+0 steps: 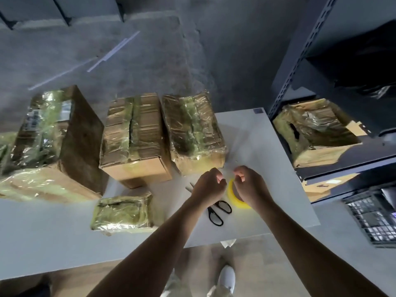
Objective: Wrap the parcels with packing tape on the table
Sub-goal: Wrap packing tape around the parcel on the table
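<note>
At the near right part of the white table, my left hand and my right hand meet almost knuckle to knuckle just above the surface. The fingers of both are curled in, thumb against forefinger as in a pinch. I cannot tell whether anything is held between them, as whatever may lie there is too faint to make out.

A yellow roll of packing tape lies flat on the table under my right wrist, partly hidden by it. Black-handled scissors lie just beside the roll, below my left wrist, blades running under that hand.

Three cardboard parcels stand in a row along the far edge, all glossy with clear tape. They are a large tall cardboard parcel at the left, a middle cardboard box with a seam down its top, and a heavily taped cardboard box nearest my hands. A small flat parcel in shiny wrap lies nearer to me, left of my left forearm.

Right of the table stands a dark metal shelf rack with a torn, taped cardboard box on one shelf. A black plastic crate sits lower down. A white shoe shows on the floor below the table edge.
</note>
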Demonstrator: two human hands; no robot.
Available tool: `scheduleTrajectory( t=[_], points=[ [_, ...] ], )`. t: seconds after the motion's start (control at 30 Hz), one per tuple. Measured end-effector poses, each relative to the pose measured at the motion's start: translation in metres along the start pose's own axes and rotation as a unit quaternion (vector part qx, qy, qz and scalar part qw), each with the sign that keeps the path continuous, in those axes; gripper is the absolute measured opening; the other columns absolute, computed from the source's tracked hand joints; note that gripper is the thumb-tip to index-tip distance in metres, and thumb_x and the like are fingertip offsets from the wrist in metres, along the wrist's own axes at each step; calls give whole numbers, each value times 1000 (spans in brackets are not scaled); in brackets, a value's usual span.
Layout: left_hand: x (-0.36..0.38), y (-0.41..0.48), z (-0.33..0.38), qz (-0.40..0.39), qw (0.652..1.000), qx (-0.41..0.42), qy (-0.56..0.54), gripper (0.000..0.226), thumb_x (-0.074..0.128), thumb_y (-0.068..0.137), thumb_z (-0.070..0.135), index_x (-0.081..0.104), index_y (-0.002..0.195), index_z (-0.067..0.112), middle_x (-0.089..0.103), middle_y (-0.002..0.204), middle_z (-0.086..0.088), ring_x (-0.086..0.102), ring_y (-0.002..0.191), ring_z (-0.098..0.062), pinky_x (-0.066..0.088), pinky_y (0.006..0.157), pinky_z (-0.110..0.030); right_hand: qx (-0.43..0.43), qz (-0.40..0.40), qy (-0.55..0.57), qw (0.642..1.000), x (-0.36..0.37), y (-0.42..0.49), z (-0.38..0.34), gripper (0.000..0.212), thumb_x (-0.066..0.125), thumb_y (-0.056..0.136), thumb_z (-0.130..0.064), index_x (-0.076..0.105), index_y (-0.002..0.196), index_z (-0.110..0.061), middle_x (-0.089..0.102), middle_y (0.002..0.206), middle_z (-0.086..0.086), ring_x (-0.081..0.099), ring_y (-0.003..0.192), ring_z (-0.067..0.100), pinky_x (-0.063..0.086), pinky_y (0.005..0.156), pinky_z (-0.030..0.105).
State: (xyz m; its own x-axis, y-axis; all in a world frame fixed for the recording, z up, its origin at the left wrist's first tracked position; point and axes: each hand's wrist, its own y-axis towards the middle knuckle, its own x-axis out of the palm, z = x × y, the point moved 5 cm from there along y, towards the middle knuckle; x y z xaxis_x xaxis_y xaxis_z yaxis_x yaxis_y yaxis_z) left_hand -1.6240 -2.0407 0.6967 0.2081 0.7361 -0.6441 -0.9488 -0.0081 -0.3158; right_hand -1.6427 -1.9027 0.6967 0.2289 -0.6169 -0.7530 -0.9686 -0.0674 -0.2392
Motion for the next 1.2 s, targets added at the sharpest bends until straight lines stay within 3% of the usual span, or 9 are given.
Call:
scheduleTrajectory(
  t=[0.13,0.23,0.37,0.5,0.67,0.8,0.97,1.07,1.2],
  points=[
    [37,14,-6,-57,997,-45,27,25,47,94,22,57,106,2,63,108,-14,57,104,-28,47,84,-35,24,63,-59,996,-5,5,20,26,54,91,-15,60,116,-19,62,117,6,55,110,26,48,86,35],
    [56,21,-16,-76,993,-82,36,25,47,92,24,56,99,0,62,104,-18,57,100,-32,38,70,-31,77,99,-124,984,-7,3,41,31,56,91,-20,53,122,-16,55,120,13,48,111,31,45,82,38],
    [74,27,-23,-86,990,-106,40,20,48,93,29,49,85,11,62,99,-16,58,93,-29,32,61,-31,165,64,-160,971,2,1,71,42,56,94,-32,42,126,-10,50,124,17,50,113,33,47,83,39],
    [80,30,-26,-83,989,-115,31,25,49,93,33,51,100,10,61,104,-12,56,92,-24,36,65,-29,204,36,-121,971,10,5,86,37,57,92,-29,48,118,-4,60,115,18,59,105,34,48,78,35],
    [72,31,-29,-67,989,-128,10,24,51,91,28,50,109,12,58,109,-8,52,91,-19,38,69,-27,133,69,-106,983,11,10,78,21,57,92,-19,54,105,-3,63,103,17,60,94,31,39,66,27],
    [65,30,-28,-52,992,-116,-13,26,52,90,22,51,114,13,56,112,-7,54,98,-20,41,74,-28,67,98,-75,990,10,6,66,18,58,91,-12,55,106,-3,59,101,17,58,92,31,48,70,35],
    [55,24,-23,-32,994,-99,-29,33,56,89,26,51,120,14,51,116,-6,51,101,-18,38,77,-25,-3,112,-69,991,6,4,54,24,65,86,-7,57,108,-2,59,102,17,56,93,29,44,67,29],
    [48,22,-18,-17,996,-79,-45,38,58,88,26,51,124,15,51,117,-6,52,108,-20,37,81,-24,-53,111,-84,989,4,4,44,25,69,81,-4,59,103,0,59,99,18,55,91,32,49,68,37],
    [39,21,-16,-9,997,-60,-54,39,61,85,19,53,123,16,52,116,-6,50,103,-16,35,76,-21,-121,121,-97,980,1,-3,30,32,78,70,0,62,98,2,59,95,21,55,87,35,50,66,37]
  ],
)
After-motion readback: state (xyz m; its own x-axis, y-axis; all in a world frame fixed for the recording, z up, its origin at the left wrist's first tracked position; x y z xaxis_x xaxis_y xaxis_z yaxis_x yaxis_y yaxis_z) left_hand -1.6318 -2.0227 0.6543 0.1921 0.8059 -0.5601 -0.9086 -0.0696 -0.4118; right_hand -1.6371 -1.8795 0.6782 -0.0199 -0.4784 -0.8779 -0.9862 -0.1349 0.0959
